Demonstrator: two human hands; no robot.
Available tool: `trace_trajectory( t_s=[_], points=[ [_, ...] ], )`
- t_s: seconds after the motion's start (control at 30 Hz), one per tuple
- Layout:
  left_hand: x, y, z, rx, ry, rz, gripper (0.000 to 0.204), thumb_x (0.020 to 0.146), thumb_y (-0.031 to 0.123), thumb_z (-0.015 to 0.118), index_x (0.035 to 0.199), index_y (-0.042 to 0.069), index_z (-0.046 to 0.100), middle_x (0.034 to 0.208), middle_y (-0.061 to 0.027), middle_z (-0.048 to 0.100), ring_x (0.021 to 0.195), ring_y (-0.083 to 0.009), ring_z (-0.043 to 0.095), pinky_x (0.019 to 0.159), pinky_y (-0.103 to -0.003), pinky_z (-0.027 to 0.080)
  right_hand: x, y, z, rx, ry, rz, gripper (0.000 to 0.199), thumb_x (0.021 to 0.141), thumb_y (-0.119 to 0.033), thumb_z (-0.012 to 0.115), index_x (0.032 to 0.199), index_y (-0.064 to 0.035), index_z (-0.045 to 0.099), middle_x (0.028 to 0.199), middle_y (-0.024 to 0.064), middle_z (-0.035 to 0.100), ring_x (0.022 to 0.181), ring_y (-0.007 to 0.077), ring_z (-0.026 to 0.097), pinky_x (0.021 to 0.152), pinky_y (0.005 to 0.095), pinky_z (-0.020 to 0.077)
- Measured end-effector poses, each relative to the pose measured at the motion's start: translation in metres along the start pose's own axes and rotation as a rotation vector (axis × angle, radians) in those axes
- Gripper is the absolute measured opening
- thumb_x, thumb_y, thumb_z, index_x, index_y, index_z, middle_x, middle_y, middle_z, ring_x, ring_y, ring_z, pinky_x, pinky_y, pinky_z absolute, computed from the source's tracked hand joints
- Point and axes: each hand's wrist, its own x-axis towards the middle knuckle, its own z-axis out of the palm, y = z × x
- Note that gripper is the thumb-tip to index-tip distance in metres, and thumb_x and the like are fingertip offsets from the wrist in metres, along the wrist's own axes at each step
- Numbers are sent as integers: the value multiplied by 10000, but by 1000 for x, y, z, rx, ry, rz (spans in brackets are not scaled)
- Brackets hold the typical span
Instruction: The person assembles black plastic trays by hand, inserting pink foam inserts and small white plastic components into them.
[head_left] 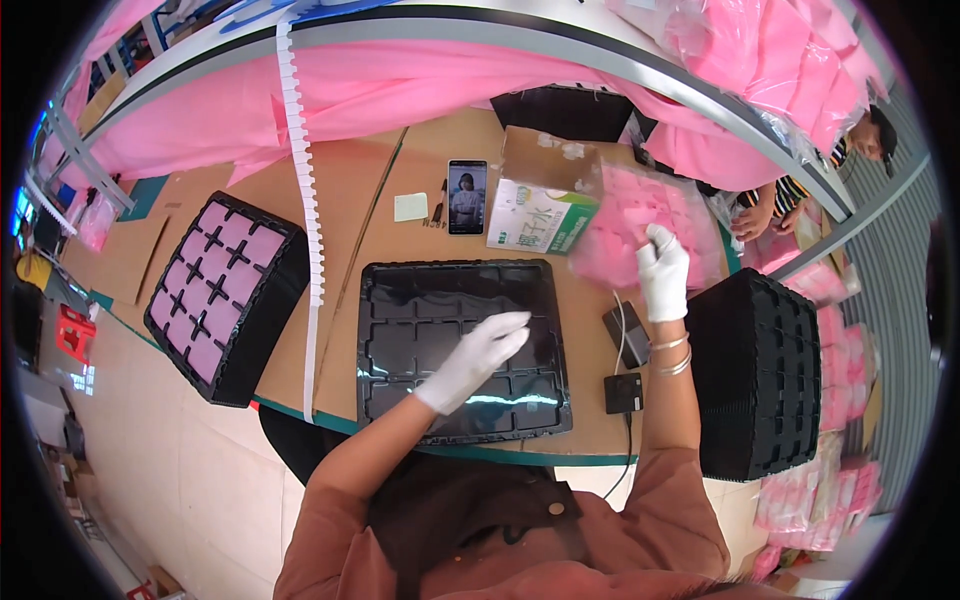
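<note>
A black plastic compartment tray (395,345) lies on the table in front of me. My left hand (478,358), in a white glove, is over its middle with fingers stretched out and nothing visible in it. To the right, my right hand (664,275), gloved too, is raised beside a bag of pink foam pieces (625,225). Its fingers are curled together; whether a pink piece is between them is blurred against the pile behind. Below that hand are a black adapter (624,393) and another dark box (626,335) with a white cable.
A tall stack of black trays (765,375) stands at the right edge. On the left, another stack (225,290) has pink pieces in its top tray. A phone (467,197) and cardboard box (545,190) are at the back. A white toothed strip (312,270) hangs down; a person's hand (752,215) shows back right.
</note>
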Motion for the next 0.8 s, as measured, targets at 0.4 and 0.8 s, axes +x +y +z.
trace_trajectory(
  t_s=[0.4, 0.8],
  points=[
    [-38, -2, -54, -296, 493, -359, 241, 844, 265, 658, 1008, 94, 612, 897, -14, 627, 760, -130, 604, 681, -307, 498, -114, -51, 35, 274, 30, 135, 510, 829, -460, 636, 1016, 11, 581, 983, 116, 599, 912, 240, 597, 837, 353, 461],
    [-81, -5, -124, -148, 541, -398, 269, 864, 271, 632, 1081, 114, 600, 944, 0, 620, 767, -100, 570, 652, -285, 471, -117, 21, 127, 1015, -827, 854, 294, 852, -60, 600, 1139, 0, 575, 1022, 44, 641, 908, 131, 600, 838, 254, 476]
  ],
)
